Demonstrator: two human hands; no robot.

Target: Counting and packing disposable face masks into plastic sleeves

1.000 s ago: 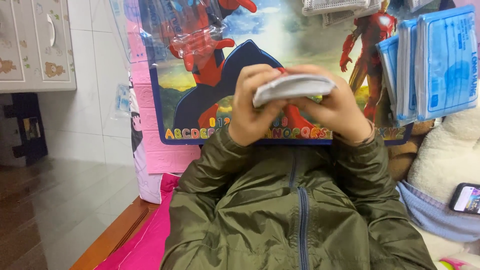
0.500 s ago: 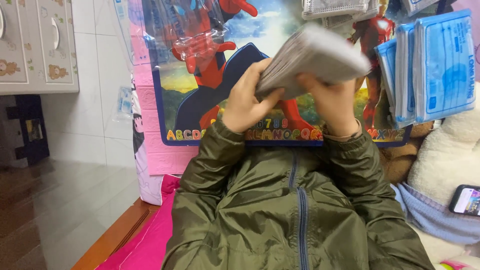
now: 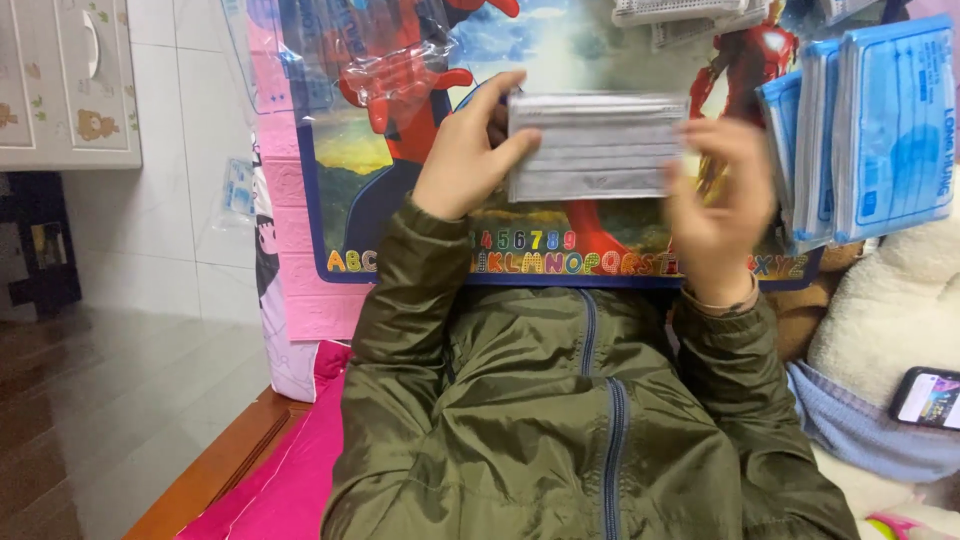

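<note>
Nearest the camera lies an olive-green zipped jacket (image 3: 590, 420), its sleeves running up to both hands; beneath it a pink cover (image 3: 290, 480) shows beside a wooden edge (image 3: 215, 465) and the dark floor (image 3: 110, 400); at the right a phone (image 3: 925, 397) with a lit screen rests on pale blue cloth (image 3: 860, 430).

Above the jacket the left hand (image 3: 465, 155) and the right hand (image 3: 720, 205) hold a grey pleated face mask (image 3: 597, 147) up between them, flat toward the camera; the left hand is closed on its left short edge, thumb in front; the right hand grips the right edge, though it is blurred and its finger placement is unclear.

The mask looks very light, thin and limp; it would likely sag or fold if held by one end alone, so the two short edges seem the sound places to hold; it is not fragile, though the pleats may pull open.

Behind stands a colourful alphabet board (image 3: 560, 240); blue mask packets (image 3: 880, 130) hang at the right; farthest left is a white cupboard (image 3: 65, 85).
</note>
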